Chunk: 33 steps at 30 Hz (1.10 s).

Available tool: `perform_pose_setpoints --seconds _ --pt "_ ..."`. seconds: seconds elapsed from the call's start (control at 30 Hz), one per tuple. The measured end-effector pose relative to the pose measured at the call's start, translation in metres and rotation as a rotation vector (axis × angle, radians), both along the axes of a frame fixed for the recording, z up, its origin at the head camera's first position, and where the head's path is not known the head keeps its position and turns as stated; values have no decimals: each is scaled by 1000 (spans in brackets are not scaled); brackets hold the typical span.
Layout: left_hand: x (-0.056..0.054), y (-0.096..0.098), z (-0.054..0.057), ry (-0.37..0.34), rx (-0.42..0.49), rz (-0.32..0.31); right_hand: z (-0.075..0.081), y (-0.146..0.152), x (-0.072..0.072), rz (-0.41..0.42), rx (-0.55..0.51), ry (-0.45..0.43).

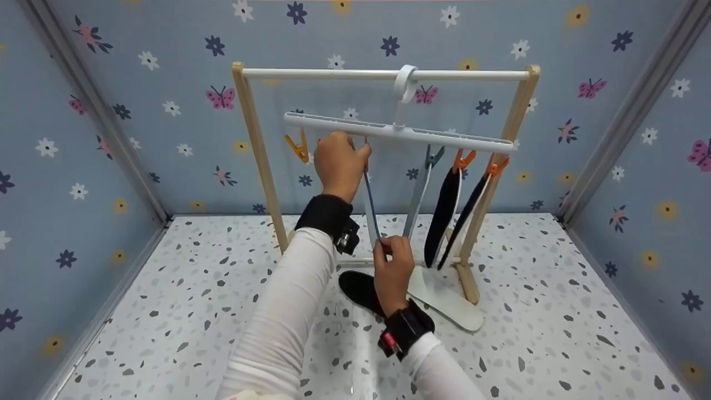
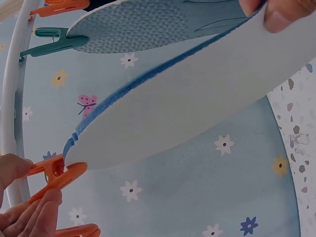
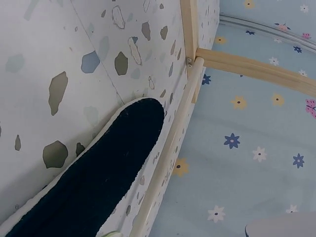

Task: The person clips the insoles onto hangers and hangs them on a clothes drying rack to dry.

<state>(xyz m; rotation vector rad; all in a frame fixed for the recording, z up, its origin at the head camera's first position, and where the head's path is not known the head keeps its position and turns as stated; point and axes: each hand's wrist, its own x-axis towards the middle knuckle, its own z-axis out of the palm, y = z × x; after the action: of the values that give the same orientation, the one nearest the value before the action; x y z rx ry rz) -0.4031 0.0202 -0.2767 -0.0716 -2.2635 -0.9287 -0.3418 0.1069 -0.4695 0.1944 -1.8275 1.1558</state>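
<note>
In the head view, my left hand (image 1: 340, 166) is raised just under the white hanger bar (image 1: 455, 138). The left wrist view shows its thumb and fingers pinching an orange clip (image 2: 59, 178), whose jaws are at one end of a blue-edged insole (image 2: 163, 113) with its pale underside showing. Lower down, my right hand (image 1: 394, 272) pinches the other end of that insole between thumb and fingers. A grey-blue insole (image 2: 138, 27) hangs beside it from a green clip (image 2: 54, 43). The right wrist view does not show the right hand.
Two dark insoles (image 1: 442, 219) hang from orange clips (image 1: 464, 161) at the right. A yellow-orange clip (image 1: 298, 149) hangs at the left. Below lie a black insole (image 1: 356, 290) and a pale insole (image 1: 450, 303). A wooden-legged rack (image 1: 256, 150) carries the hanger.
</note>
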Motion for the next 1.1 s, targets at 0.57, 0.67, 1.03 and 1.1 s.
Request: perform_pose_setpoints --seconds 0.57,0.67,1.03,1.1 --pt "0 -5 -6 -22 27 16 -4 5 2 55 -20 -96" --pt "0 -6 -6 -35 55 15 -9 8 7 71 -8 -125" --pt "1 -3 -15 -31 77 -20 -35 23 30 134 3 -200" --pt "0 -4 -16 -23 82 -22 -37 24 33 157 1 -216"
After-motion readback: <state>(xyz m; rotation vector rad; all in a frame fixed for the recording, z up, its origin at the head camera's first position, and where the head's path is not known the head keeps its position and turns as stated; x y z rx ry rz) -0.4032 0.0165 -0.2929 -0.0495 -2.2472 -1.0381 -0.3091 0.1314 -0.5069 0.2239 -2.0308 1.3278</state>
